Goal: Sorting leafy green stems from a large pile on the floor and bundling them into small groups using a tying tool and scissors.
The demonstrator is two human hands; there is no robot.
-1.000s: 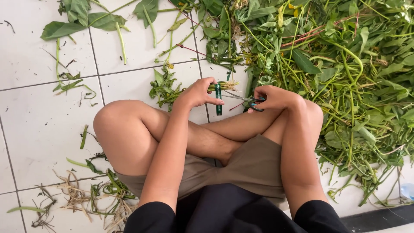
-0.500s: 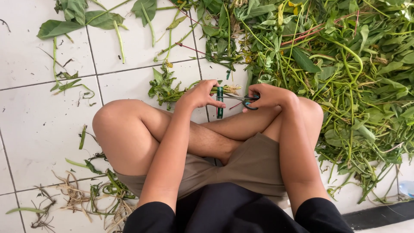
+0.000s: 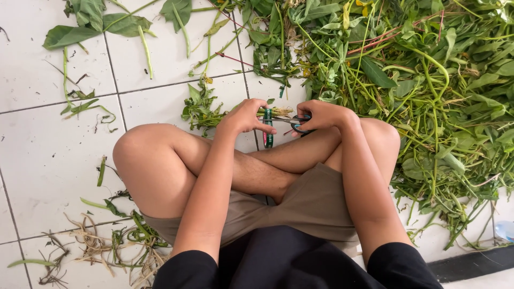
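Observation:
I sit cross-legged on a white tiled floor. My left hand grips a small bundle of green leafy stalks whose leaves point left and whose cut ends point right. A green band wraps the bundle near the stalk ends and hangs down. My right hand holds scissors with dark handles, their blades meeting the bundle's stalk ends just right of my left hand.
A large heap of green leafy stalks covers the floor to the right and ahead. Loose leaves lie at the upper left. Dry trimmings and stem scraps lie by my left knee.
Both hands stay together at the bundle with hardly any movement; the view has shifted slightly.

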